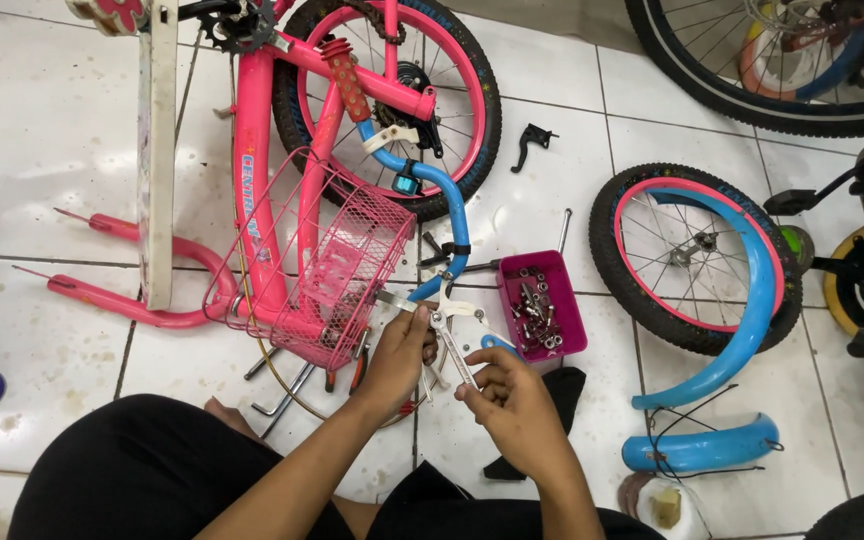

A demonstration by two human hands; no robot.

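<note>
Landmark: pink wire basket [337, 265] on the upturned pink kids' bike [252, 180].

Far left of basket: white panel [159, 150] standing on edge, pink curved frame tubes [142, 305] flat on the floor tiles [42, 130]. Bike flipped, likely to free wheel and bars for access.

Just below-right of basket: left hand [397, 355], fingers curled shut around the white brake caliper [447, 320], pinning it steady. Caliper just right of basket's lower corner, under the blue handlebar tube [449, 215].

Right of that: right hand [512, 400], thumb and fingertips pinched closed on a slim metal tool [455, 362] angled up into the caliper. Tool type not readable. One hand braces, other works.

Under basket: red-handled pliers [359, 372] and metal rods, within reach.

Further right of basket: magenta tray [542, 305] of nuts and bolts, close by so small parts stay together. Black brake lever [532, 143] loose above it.

Well right: detached wheel [697, 260] flat, blue mudguard [752, 320] over it, second blue mudguard [702, 447] below.
</note>
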